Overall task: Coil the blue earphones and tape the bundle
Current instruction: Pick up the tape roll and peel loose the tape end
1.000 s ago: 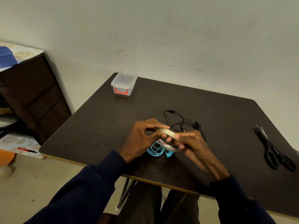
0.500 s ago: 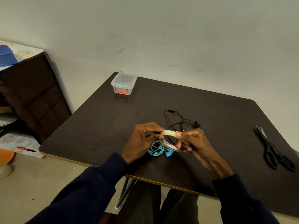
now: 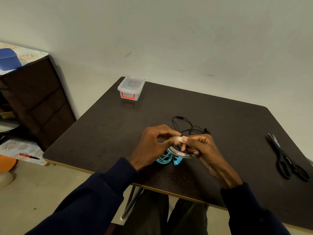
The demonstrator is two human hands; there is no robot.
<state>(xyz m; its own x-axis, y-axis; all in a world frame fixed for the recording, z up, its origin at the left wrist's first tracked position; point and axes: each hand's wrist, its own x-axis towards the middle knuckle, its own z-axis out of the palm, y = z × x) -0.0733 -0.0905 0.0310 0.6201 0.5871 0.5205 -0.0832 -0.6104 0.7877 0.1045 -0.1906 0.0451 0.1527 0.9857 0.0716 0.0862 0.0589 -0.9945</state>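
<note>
At the far left, at 9 o'clock from the table, stands a dark cabinet [image 3: 39, 102] with a blue thing [image 3: 8, 58] on its top. On the dark table [image 3: 110, 133], at the 11 o'clock corner, is a small clear box [image 3: 131, 88] with a red latch. Its lid is on, and what is inside cannot be told. Near the 6 o'clock edge the left hand [image 3: 150, 146] pinches the tape roll [image 3: 177, 138], thumb and forefinger curled and pressed on its upper rim. The blue earphones [image 3: 165, 157] lie coiled on the table just under this hand, at 6 o'clock from the roll, partly hidden by the palm. The right hand [image 3: 203, 150] grips the same roll from the other side, its thumb lying on the rim and the other fingers curled at the lower part. At 12 o'clock from the hands lie black earphones [image 3: 186, 126], loose. At 3 o'clock of the table rest black scissors [image 3: 286, 160], well apart from the hands.
</note>
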